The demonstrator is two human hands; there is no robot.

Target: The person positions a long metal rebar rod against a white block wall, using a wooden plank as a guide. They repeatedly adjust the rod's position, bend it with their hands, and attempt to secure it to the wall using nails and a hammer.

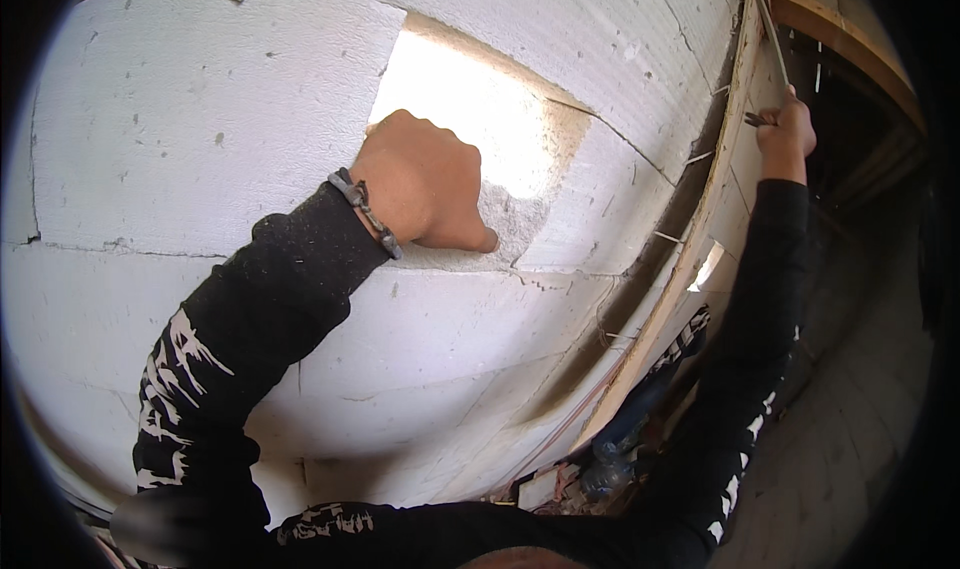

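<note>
My left hand (420, 179), a grey cord bracelet at its wrist, has its fingers curled onto the edge of a square, bright opening (514, 129) in the white block wall (200, 109). Its thumb rests on the rough lower ledge. My right hand (785, 129) is raised at the upper right, closed on a dark slim tool (755, 120), perhaps pliers, beside a long thin pale strip (770, 24). I cannot make out whether it grips that strip too.
A wooden strip (630, 369) runs along a gap in the wall at the right. A dark doorway (855, 169) with a timber lintel (840, 29) lies beyond. Plastic bottles (610, 469) and rubble stand low near the wall. A small lit slot (707, 266) shows farther along.
</note>
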